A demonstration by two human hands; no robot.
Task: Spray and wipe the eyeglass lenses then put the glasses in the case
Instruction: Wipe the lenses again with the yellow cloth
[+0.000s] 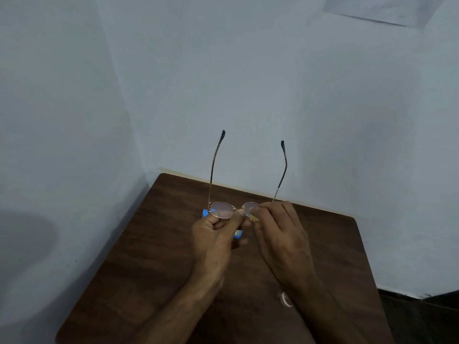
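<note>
Aloft over a table (149, 269), glasses (222, 210) are held between two hands.
Round lenses, thin gold rims, dark-tipped arms unfolded and pointing away. Left hand (213, 237) fingers curl round one rim; right hand (280, 232) pinches a yellowish cloth (254, 219) on the other lens.

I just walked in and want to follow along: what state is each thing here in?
glasses: held above the table, both arms unfolded, pointing away.
left hand: grips the glasses at the bridge.
right hand: pinches the cloth around one lens.
cloth: yellowish, bunched on that lens.
blue object: mostly hidden behind the left hand; open or closed, cannot tell.
</note>
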